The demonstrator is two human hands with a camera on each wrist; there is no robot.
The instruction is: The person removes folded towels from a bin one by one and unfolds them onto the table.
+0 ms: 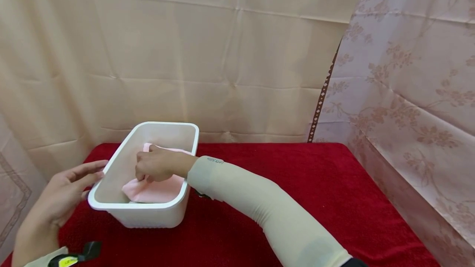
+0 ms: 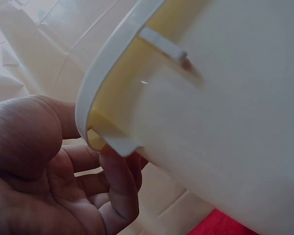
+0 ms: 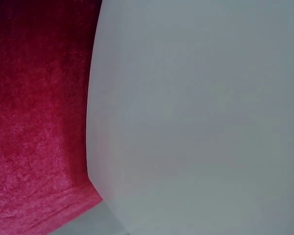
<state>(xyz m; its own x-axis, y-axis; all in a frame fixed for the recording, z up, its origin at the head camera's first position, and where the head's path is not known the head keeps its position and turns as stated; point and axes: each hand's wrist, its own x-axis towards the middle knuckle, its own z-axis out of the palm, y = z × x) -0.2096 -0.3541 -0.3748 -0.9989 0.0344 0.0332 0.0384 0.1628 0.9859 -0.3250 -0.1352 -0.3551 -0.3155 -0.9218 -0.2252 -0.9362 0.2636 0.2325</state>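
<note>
- The bin [image 1: 148,217] stands mouth-up on the bench [image 1: 297,201], giving access to its interior from above.
- The left hand [image 1: 68,188] grips the rim at the bin's left side; its fingers are bent under the lip, closed to the rim's thickness. This hold probably steadies the bin.
- The cloth [image 1: 159,193], pink, lies inside the bin, towards the right wall.
- The right hand [image 1: 156,165] reaches in over the right rim. Its fingers are curled down and appear to pinch the cloth; the fingertips are partly hidden, so grip depth cannot be told.
</note>
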